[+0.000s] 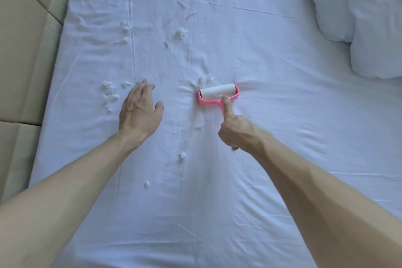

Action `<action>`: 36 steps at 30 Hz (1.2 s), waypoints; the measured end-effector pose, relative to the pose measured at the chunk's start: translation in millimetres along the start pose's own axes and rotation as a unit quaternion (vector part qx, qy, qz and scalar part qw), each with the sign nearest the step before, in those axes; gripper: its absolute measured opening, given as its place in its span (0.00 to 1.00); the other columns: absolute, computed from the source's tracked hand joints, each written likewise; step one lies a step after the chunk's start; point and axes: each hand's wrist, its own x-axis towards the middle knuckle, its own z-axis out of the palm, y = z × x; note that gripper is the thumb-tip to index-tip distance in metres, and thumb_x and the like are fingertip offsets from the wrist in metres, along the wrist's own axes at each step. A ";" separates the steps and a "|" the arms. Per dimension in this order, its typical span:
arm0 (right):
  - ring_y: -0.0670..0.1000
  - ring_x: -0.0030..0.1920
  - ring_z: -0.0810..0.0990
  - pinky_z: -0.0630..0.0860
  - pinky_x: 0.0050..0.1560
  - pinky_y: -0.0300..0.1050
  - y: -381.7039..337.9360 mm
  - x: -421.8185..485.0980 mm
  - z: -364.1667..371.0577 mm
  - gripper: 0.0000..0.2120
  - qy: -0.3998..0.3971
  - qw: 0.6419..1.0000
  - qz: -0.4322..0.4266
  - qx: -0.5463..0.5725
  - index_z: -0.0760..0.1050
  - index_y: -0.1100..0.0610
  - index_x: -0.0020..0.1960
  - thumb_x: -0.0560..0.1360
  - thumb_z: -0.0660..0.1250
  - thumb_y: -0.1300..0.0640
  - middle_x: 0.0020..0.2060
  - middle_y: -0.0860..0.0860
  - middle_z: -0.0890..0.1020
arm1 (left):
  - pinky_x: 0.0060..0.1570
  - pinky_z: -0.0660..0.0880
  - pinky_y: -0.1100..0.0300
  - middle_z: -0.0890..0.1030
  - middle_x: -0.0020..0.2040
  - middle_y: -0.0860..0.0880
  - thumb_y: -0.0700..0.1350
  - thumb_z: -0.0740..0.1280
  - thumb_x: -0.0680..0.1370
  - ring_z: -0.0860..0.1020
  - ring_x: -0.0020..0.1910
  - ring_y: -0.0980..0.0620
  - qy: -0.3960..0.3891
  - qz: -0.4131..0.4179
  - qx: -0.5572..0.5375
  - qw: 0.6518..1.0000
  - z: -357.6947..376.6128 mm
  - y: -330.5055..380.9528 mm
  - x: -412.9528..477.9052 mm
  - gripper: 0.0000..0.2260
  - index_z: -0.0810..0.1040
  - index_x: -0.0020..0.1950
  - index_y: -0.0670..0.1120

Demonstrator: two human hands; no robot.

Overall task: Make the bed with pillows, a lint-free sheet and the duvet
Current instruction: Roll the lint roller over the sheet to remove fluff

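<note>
Bright, even daylight, soft shadows, slight wide-angle edge distortion

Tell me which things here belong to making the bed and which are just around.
Part of the job: sheet, white scraps strewn on it, pink lint roller gripped by right hand, left hand resting on the sheet, puffy white bedding.
Just there: beige padded panels beside the bed.

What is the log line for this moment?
step: lint rolling | right hand: grips pink lint roller on sheet | left hand: palm down on sheet | lint bits: scattered, many uncollected
</note>
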 end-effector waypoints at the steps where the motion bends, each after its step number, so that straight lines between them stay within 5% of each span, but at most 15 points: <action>1: 0.59 0.40 0.83 0.77 0.39 0.48 -4.9 4.7 -3.7 0.45 0.001 1.000 -0.004 -0.004 0.32 0.41 0.81 0.73 0.51 0.66 0.42 0.57 0.78 | 0.78 0.55 0.51 0.60 0.82 0.44 0.47 0.62 0.83 0.56 0.82 0.47 0.003 0.000 0.002 1.000 -1.8 0.3 7.7 0.24 0.65 0.78 0.42; 7: 0.59 0.42 0.82 0.80 0.49 0.53 -34.1 34.7 -29.2 0.45 0.000 1.000 -0.024 -0.012 0.32 0.45 0.82 0.74 0.53 0.66 0.48 0.58 0.79 | 0.79 0.53 0.52 0.58 0.83 0.43 0.49 0.61 0.84 0.54 0.82 0.47 -0.006 -0.008 0.028 1.000 -14.4 6.0 55.5 0.26 0.63 0.80 0.42; 12: 0.58 0.44 0.84 0.74 0.41 0.47 -63.9 73.8 -56.0 0.45 -0.005 1.000 -0.021 -0.020 0.30 0.46 0.81 0.74 0.53 0.67 0.50 0.57 0.81 | 0.79 0.51 0.52 0.55 0.83 0.43 0.52 0.62 0.84 0.51 0.82 0.46 -0.013 -0.021 0.051 0.998 -27.6 15.4 99.5 0.28 0.60 0.81 0.42; 19: 0.54 0.38 0.80 0.66 0.32 0.44 -104.4 121.2 -84.3 0.46 0.012 1.000 -0.011 -0.024 0.29 0.45 0.81 0.74 0.53 0.67 0.39 0.51 0.76 | 0.79 0.51 0.51 0.55 0.83 0.42 0.52 0.61 0.84 0.50 0.83 0.46 -0.003 -0.020 0.057 0.998 -40.1 5.4 148.3 0.28 0.59 0.81 0.43; 36: 0.52 0.36 0.77 0.62 0.31 0.43 -175.8 196.4 -134.4 0.45 0.054 0.998 0.001 0.022 0.31 0.46 0.81 0.76 0.55 0.65 0.39 0.50 0.75 | 0.79 0.50 0.46 0.50 0.84 0.41 0.60 0.61 0.83 0.47 0.83 0.43 -0.026 0.061 0.124 0.990 -96.5 12.4 350.3 0.32 0.58 0.82 0.47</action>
